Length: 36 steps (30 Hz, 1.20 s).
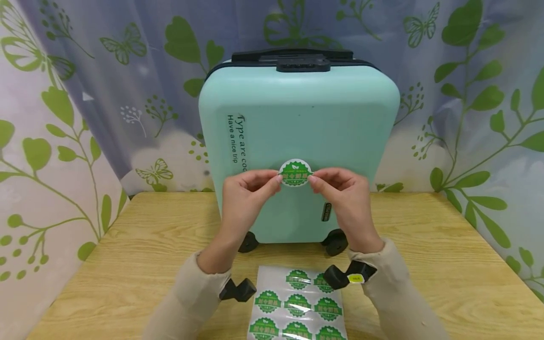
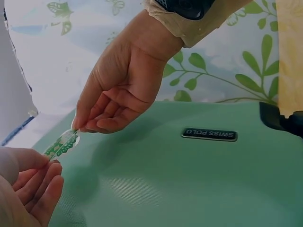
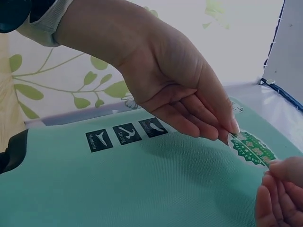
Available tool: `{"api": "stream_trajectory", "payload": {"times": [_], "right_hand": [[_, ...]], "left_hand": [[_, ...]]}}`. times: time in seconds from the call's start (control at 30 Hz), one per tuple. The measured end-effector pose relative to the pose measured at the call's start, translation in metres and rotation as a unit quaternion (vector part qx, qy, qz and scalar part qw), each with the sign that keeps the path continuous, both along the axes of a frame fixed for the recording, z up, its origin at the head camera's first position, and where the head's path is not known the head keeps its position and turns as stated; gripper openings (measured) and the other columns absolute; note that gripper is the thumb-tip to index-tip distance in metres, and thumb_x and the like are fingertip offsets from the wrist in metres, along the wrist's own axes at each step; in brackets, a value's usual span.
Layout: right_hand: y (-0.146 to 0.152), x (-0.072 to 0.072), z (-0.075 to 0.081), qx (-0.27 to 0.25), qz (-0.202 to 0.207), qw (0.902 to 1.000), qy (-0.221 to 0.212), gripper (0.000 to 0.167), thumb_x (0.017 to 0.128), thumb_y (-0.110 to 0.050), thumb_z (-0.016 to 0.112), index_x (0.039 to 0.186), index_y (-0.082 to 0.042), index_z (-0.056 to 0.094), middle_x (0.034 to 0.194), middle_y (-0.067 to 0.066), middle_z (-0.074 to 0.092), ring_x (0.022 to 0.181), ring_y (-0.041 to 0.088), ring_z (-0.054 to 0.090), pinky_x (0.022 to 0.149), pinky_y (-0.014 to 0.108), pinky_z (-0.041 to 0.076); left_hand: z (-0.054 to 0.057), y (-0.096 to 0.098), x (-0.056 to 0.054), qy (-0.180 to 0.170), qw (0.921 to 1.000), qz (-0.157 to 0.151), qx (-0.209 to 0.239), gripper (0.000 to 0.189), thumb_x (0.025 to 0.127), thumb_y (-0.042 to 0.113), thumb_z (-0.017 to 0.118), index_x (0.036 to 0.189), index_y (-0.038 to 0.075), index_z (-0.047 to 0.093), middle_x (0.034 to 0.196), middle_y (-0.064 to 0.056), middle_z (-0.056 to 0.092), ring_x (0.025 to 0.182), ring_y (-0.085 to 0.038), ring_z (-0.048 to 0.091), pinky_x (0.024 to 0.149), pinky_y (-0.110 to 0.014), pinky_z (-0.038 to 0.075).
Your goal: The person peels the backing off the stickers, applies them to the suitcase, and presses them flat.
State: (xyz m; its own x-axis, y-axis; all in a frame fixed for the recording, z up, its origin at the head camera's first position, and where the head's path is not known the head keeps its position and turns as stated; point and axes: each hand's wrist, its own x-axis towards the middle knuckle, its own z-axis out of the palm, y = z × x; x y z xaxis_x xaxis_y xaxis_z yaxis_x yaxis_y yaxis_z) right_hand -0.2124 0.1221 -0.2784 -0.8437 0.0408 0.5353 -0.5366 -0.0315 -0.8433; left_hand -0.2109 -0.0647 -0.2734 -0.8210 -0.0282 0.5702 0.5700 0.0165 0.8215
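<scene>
A round green-and-white sticker point(image 1: 295, 173) is stretched between both hands in front of the mint-green suitcase point(image 1: 297, 127). My left hand point(image 1: 243, 200) pinches its left edge between thumb and fingertips. At the opposite edge, my right hand point(image 1: 352, 205) pinches it the same way. Seen edge-on in the left wrist view, the sticker point(image 2: 64, 144) appears close to the suitcase's face; whether it touches cannot be told. The right wrist view shows the sticker point(image 3: 253, 148) with a line across its middle.
The suitcase stands upright on a wooden table point(image 1: 170, 222), wheels down. A sheet of matching stickers point(image 1: 284, 302) lies in front of it, partly behind the right wrist's black device point(image 1: 350, 275). A leaf-patterned curtain point(image 1: 148, 94) hangs behind.
</scene>
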Motion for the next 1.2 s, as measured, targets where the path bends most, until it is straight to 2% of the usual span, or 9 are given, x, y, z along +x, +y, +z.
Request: {"api": "stream_trajectory", "payload": {"times": [0.2, 0.53, 0.9, 1.2], "right_hand": [[-0.004, 0.000, 0.004, -0.020, -0.008, 0.9994, 0.027, 0.010, 0.082, -0.007, 0.073, 0.087, 0.002, 0.071, 0.075, 0.001, 0.069, 0.068, 0.017, 0.061, 0.067, 0.030, 0.052], [-0.006, 0.000, 0.013, -0.021, -0.018, 0.9987, 0.043, 0.014, 0.081, -0.012, 0.075, 0.088, 0.000, 0.071, 0.076, 0.003, 0.068, 0.069, 0.019, 0.061, 0.068, 0.032, 0.051], [-0.009, -0.003, 0.028, -0.032, -0.034, 0.9972, 0.058, 0.017, 0.081, -0.012, 0.075, 0.088, 0.003, 0.071, 0.073, 0.002, 0.068, 0.068, 0.019, 0.061, 0.069, 0.032, 0.051], [-0.012, -0.005, 0.042, -0.053, -0.040, 0.9949, 0.075, 0.019, 0.080, -0.010, 0.076, 0.088, 0.005, 0.070, 0.072, 0.002, 0.069, 0.066, 0.019, 0.062, 0.069, 0.032, 0.052]], "left_hand": [[0.005, 0.004, -0.001, 0.039, 0.9986, 0.034, -0.013, 0.011, 0.083, 0.009, 0.072, 0.089, -0.001, 0.074, 0.075, -0.013, 0.071, 0.065, -0.013, 0.067, 0.062, -0.030, 0.056], [0.012, 0.009, -0.003, 0.082, 0.9948, 0.060, -0.010, 0.012, 0.082, 0.010, 0.073, 0.088, -0.001, 0.074, 0.077, -0.012, 0.072, 0.065, -0.012, 0.067, 0.058, -0.027, 0.054], [0.028, 0.011, -0.006, 0.064, 0.9962, 0.057, 0.012, 0.013, 0.081, 0.010, 0.074, 0.088, -0.001, 0.075, 0.077, -0.012, 0.072, 0.066, -0.015, 0.068, 0.064, -0.032, 0.056], [0.043, 0.015, -0.008, 0.056, 0.9956, 0.052, 0.053, 0.013, 0.082, 0.008, 0.073, 0.088, -0.003, 0.074, 0.074, -0.013, 0.071, 0.065, -0.016, 0.067, 0.068, -0.034, 0.057]]}}
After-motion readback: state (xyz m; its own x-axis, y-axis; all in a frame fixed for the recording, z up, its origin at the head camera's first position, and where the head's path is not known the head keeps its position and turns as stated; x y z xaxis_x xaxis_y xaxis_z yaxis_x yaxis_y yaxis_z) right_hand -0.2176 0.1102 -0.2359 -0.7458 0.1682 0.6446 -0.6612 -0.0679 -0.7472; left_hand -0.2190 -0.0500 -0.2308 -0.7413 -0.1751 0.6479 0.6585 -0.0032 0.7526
